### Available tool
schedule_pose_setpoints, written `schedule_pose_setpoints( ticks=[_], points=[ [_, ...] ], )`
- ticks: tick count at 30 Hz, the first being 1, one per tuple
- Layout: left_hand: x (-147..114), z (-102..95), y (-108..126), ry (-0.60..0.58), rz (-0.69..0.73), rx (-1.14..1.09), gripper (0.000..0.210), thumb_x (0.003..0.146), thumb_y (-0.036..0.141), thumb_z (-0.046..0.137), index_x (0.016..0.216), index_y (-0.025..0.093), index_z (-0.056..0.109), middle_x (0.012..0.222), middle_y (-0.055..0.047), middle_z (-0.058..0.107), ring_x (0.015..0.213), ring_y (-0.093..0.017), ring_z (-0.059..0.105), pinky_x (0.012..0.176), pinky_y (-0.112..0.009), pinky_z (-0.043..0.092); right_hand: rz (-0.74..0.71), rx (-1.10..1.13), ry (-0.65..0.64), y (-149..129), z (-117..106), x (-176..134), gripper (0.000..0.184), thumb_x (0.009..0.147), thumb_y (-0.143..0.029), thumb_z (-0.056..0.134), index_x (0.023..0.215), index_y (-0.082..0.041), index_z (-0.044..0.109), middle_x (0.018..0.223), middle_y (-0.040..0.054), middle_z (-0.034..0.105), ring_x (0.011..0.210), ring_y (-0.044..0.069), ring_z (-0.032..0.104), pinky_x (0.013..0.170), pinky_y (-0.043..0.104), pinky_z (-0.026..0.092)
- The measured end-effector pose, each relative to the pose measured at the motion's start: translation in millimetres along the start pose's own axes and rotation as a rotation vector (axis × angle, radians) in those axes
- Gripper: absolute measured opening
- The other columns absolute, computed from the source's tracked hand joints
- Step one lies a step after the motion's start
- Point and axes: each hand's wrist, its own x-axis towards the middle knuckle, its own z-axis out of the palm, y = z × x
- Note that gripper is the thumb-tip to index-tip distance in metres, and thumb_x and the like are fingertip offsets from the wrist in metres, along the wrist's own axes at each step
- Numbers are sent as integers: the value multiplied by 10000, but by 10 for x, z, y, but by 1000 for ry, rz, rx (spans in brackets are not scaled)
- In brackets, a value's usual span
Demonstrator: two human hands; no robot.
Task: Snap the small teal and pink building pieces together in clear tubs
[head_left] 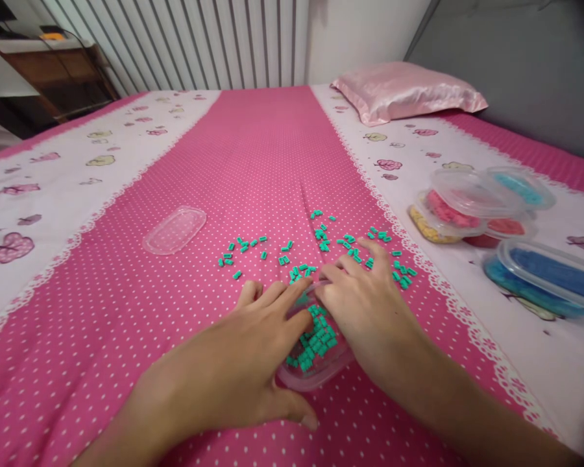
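Observation:
A clear plastic container (321,379) sits on the bed close to me, with many small green toy bricks (317,344) inside. My left hand (246,353) lies against its left side, fingers spread, thumb apart and one finger bent over the opening. At the far right rim is my right hand (370,301), its fingers apart and one stretched toward loose green bricks (353,253). Neither hand shows a brick in its grip. More loose green bricks (243,245) are scattered beyond the container, and the fingers partly hide its far edge.
A clear lid (175,230) lies to the left on the pink dotted bedsheet (253,175). At the right stand stacked containers with red pieces (450,211), yellow pieces (428,227) and blue pieces (555,269). A pink pillow (409,91) rests at the back right.

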Motion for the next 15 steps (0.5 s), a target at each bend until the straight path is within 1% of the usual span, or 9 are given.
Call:
schedule_pose_setpoints(
  ticks=[2,4,6,8,10,12,15],
  points=[
    [4,2,-1,13,7,-12,661,810,668,738,1221,156,655,1623,-204,389,1388,-413,468,1147,-699,354,-13,-13,7,-6,20,-4,214,950,-124,611,990,-203,806,1129,96,772,1179,319,652,1149,601,345],
    [5,-2,1,24,23,-25,652,799,651,759,1240,181,657,1595,-187,423,1330,-402,507,1108,-690,395,-26,-27,19,-13,47,-8,233,942,-114,592,995,-197,803,1112,108,771,1147,317,666,1063,540,442],
    [3,-14,7,28,32,-35,614,798,639,768,1239,222,673,1552,-161,468,1285,-392,529,1072,-677,427,-27,-47,42,-22,73,-13,245,928,-99,581,985,-192,800,1065,115,774,1107,316,681,989,499,489],
    [-3,-28,14,6,23,-33,572,803,635,765,1214,243,700,1539,-157,474,1275,-396,531,1058,-678,430,-27,-70,73,-34,92,-21,248,908,-82,579,971,-186,796,1028,119,774,1065,314,693,942,476,508],
    [-10,-41,21,-25,7,-26,553,805,638,761,1186,238,724,1568,-174,437,1286,-411,523,1067,-694,411,-23,-91,91,-48,103,-29,246,890,-67,582,947,-183,792,1006,124,772,1041,312,700,926,471,513],
    [-14,-51,26,-43,-2,-26,549,804,631,764,1187,239,732,1601,-180,394,1307,-422,510,1083,-706,391,-21,-104,110,-57,108,-35,240,881,-63,589,930,-187,789,989,124,771,1046,314,702,955,484,505],
    [-9,-57,26,-41,-7,-34,527,807,610,769,1189,249,734,1607,-172,388,1339,-425,490,1100,-709,377,-19,-107,119,-52,103,-33,214,892,-88,608,930,-196,788,992,120,774,1079,318,699,1014,505,479]
  ],
)
